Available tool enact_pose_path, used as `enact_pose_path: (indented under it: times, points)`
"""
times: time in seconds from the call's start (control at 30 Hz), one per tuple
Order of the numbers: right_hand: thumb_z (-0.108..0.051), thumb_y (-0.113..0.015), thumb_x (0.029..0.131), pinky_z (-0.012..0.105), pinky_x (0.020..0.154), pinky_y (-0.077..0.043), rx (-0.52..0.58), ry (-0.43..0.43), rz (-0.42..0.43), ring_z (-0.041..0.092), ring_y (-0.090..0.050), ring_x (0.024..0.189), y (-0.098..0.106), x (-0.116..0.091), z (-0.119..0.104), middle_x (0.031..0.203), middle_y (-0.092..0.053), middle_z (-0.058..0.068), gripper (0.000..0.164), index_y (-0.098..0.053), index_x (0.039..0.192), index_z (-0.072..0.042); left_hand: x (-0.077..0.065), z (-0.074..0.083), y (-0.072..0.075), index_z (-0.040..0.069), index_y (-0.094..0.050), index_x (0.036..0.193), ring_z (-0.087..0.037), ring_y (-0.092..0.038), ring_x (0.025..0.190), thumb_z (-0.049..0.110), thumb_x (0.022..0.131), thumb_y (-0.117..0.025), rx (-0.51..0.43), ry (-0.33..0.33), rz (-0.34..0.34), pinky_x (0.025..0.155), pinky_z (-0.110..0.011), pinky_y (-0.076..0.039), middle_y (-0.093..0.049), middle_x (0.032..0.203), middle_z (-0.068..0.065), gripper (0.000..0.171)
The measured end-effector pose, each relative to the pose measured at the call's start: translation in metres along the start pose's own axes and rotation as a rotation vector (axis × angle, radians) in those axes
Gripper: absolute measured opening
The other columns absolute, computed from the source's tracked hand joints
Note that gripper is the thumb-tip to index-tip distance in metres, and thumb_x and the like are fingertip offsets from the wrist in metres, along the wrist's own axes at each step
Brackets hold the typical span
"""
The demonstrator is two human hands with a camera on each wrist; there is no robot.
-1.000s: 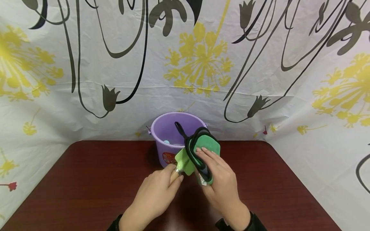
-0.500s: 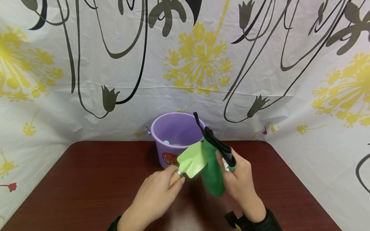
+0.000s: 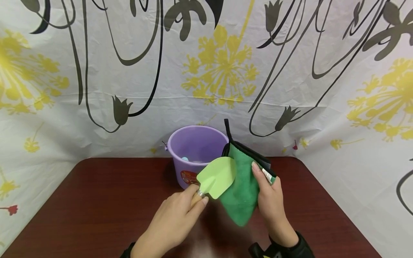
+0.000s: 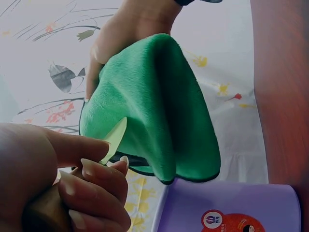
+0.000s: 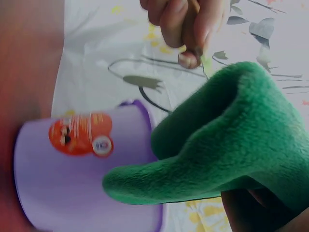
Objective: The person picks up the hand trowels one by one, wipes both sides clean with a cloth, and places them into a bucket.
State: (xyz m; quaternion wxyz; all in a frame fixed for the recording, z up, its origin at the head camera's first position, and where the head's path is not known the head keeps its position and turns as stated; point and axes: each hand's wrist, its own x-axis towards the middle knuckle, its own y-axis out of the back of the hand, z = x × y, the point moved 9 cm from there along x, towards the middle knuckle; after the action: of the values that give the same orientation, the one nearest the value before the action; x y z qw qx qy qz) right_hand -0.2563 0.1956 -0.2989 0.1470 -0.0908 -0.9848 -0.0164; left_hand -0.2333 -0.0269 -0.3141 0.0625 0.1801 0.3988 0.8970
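My left hand (image 3: 171, 218) grips the wooden handle of a small trowel with a light green blade (image 3: 215, 178), which points up and right. A green plush cloth (image 3: 240, 195) with black edging and a black hanging loop is held by my right hand (image 3: 271, 202), its thumb on the near face beside a white tag. The cloth hangs folded behind the blade. In the left wrist view the blade's tip lies against or just before the cloth (image 4: 130, 92). The right wrist view has the folded cloth (image 5: 251, 135) hiding most of the blade.
Behind the hands, a purple bucket (image 3: 179, 163) with a red label stands at the back of the dark red wooden table (image 3: 106, 204). Something small and pale blue (image 3: 185, 158) is inside it. A white patterned sheet (image 3: 206, 82) hangs around the table's back and sides.
My right hand has moved right, away from the trowel blade, and turned the cloth so that its green face hangs open. The left hand and trowel have stayed almost in place.
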Motion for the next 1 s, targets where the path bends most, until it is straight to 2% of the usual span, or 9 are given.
enact_pose_path:
  times: [0.17, 0.43, 0.87, 1.0]
  points:
    - [-0.035, -0.051, 0.106, 0.028, 0.073, -0.059, 0.143, -0.04, -0.008, 0.008, -0.07, 0.079, -0.007, -0.004, 0.003, 0.089, -0.07, -0.005, 0.029, -0.065, 0.106, -0.01, 0.0, 0.0, 0.0, 0.027, -0.045, 0.081, -0.001, -0.035, 0.054, 0.037, 0.099, -0.061, -0.006, 0.0, 0.001, 0.053, -0.022, -0.034, -0.031, 0.06, 0.013, 0.026]
    - [-0.035, -0.051, 0.106, 0.026, 0.077, -0.059, 0.194, -0.055, 0.035, 0.005, -0.069, 0.083, -0.012, -0.006, 0.008, 0.094, -0.069, -0.006, 0.03, -0.064, 0.111, -0.009, 0.0, -0.001, 0.001, 0.026, -0.045, 0.081, -0.001, -0.034, 0.054, 0.036, 0.099, -0.06, -0.005, 0.005, 0.002, 0.053, -0.022, -0.034, -0.03, 0.06, 0.013, 0.026]
    - [-0.037, -0.049, 0.107, 0.025, 0.086, -0.057, 0.256, -0.099, 0.042, 0.005, -0.068, 0.094, -0.021, -0.009, 0.017, 0.108, -0.067, -0.006, 0.037, -0.057, 0.128, -0.008, 0.002, -0.003, 0.001, 0.025, -0.046, 0.082, -0.002, -0.034, 0.054, 0.036, 0.1, -0.059, -0.028, 0.027, -0.008, 0.053, -0.022, -0.034, -0.031, 0.061, 0.012, 0.025]
    - [-0.039, -0.047, 0.107, 0.025, 0.092, -0.056, 0.252, -0.108, 0.009, 0.005, -0.067, 0.101, -0.026, -0.01, 0.019, 0.115, -0.065, -0.005, 0.04, -0.054, 0.134, -0.009, 0.002, -0.005, 0.0, 0.024, -0.047, 0.084, -0.002, -0.033, 0.054, 0.036, 0.101, -0.059, -0.057, 0.045, -0.016, 0.052, -0.021, -0.033, -0.031, 0.062, 0.011, 0.024]
